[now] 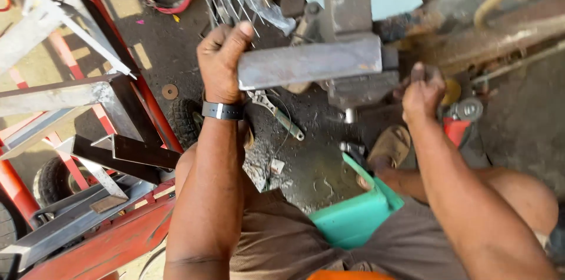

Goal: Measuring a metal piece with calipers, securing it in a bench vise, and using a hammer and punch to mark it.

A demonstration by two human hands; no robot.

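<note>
Above the oily floor (147, 45), a grey steel bar (309, 62) lies level, its right end clamped in a vise (353, 33). Left hand (220, 59) wraps its fingers tight round the bar's free end. Right hand (422, 93) closes on something at the vise's right side, unclear what. Pliers (276, 112) lie below, a green stool (359, 212) nearer the knees.

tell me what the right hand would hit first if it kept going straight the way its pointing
The right hand points up and away from the body, beside the grey vise that clamps the flat steel bar. Straight on it would likely first meet the rusty pipes and bars lying beyond, though depth is hard to judge.
</note>
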